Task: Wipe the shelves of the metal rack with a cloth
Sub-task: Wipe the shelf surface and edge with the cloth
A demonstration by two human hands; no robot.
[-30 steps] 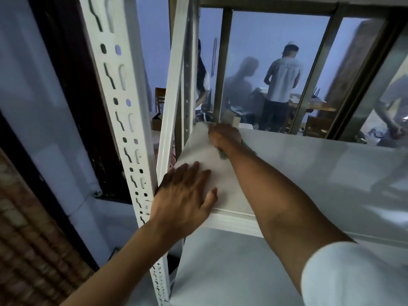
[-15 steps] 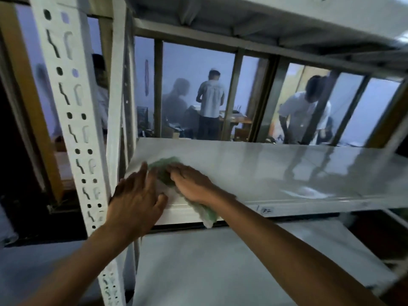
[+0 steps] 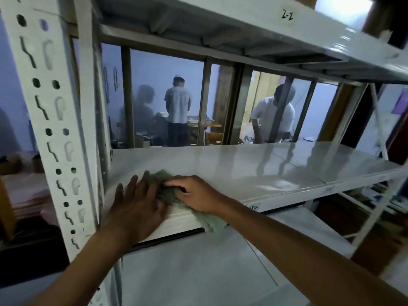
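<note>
- Glossy white shelving fills the view: the metal rack (image 3: 242, 168) has its middle shelf at hand height, another shelf below it and one overhead.
- On the middle shelf's near left corner lies the green cloth (image 3: 167, 191), bunched, with one end hanging over the shelf's front lip.
- Right hand (image 3: 196, 195) lies on top of the cloth; its grip is narrow, fingers bent over the bunched fabric and pressing it onto the shelf, fingertips pointing left.
- Just left of that grip, touching the cloth's edge, is the left hand (image 3: 134, 208); it lies flat with fingers straight and spread, holding nothing, palm over the shelf's front lip and fingertips on the shelf top.
- Left of the flat hand, close beside it, stands the perforated upright post (image 3: 50, 133) of the rack, white with slots and round holes.
- Right of the grip, the shelf top stretches away bare and shiny, with a bright reflection on it; a small label (image 3: 254, 207) sits on the front lip just past the right wrist.
- Above the grip, the upper shelf's front edge carries a round sticker (image 3: 287, 16) marked "2-2".
- Beyond the grip, behind the rack, glass panels in dark frames show two people (image 3: 177, 109) standing, one by a wooden desk, one bending forward further right.
</note>
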